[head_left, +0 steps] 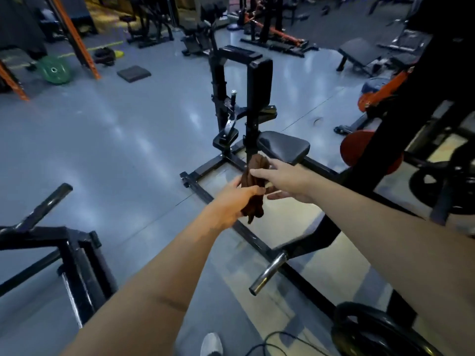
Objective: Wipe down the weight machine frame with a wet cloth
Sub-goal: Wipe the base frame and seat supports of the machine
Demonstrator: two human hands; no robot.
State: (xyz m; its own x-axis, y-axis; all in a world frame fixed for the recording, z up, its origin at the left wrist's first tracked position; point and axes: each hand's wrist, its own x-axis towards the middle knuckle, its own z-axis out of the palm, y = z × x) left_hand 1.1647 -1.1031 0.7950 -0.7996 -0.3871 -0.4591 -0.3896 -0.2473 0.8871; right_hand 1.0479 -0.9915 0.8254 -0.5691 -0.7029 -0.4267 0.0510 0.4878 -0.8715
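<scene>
I am gripping the brown cloth (254,186) in my left hand (235,201), out over the machine frame (223,199); my right hand (285,182) is reaching in open-fingered, probably to bunch it for wiping.

both forearms bare with no sleeves in view, a light grey shoe (211,344) below.

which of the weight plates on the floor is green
The green plate lying flat at far left beside the orange rack; the others are red or black.
</scene>
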